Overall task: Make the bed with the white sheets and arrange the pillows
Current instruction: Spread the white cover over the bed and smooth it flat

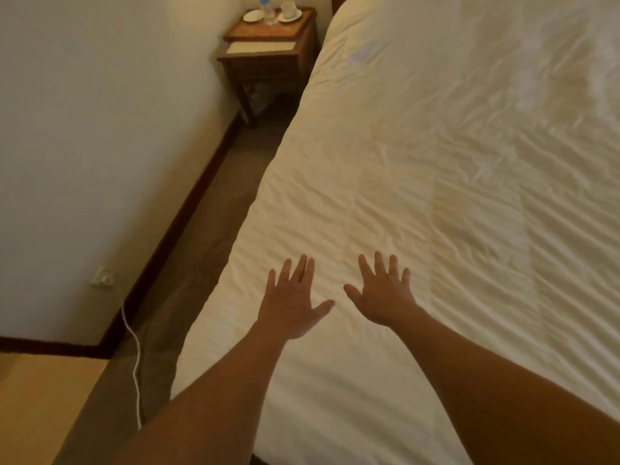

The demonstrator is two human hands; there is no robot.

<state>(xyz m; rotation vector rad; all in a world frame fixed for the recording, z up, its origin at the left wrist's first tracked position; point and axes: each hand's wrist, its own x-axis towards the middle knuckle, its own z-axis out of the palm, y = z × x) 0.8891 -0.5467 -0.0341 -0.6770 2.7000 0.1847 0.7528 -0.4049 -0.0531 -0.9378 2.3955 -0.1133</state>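
White sheet (419, 169): spread over the whole bed, rippled with fine creases, left edge hanging toward the carpet.
Left hand (295, 297): fingers straight and splayed, flat over the sheet near the bed's left edge.
Right hand (382, 293): likewise spread, just beside it, holding nothing.
Handling: looks light, soft and limp; smooth with the palms, or pinch the hanging edge to pull.
Pillows: none visible.
Bedside table (268, 48): at the bed's far corner, cups and a bottle on top.

This is a bedroom, likely a hotel room. A wide bed (335, 397) under a white sheet (436, 179) fills the view. Beside the bed's head stands a small wooden bench (268, 58) carrying a cup (288, 7) on a saucer (291, 17) and a water bottle (265, 6). Brown carpet (208, 213) runs along the bed's side, and beyond it is a wall socket (102, 278).
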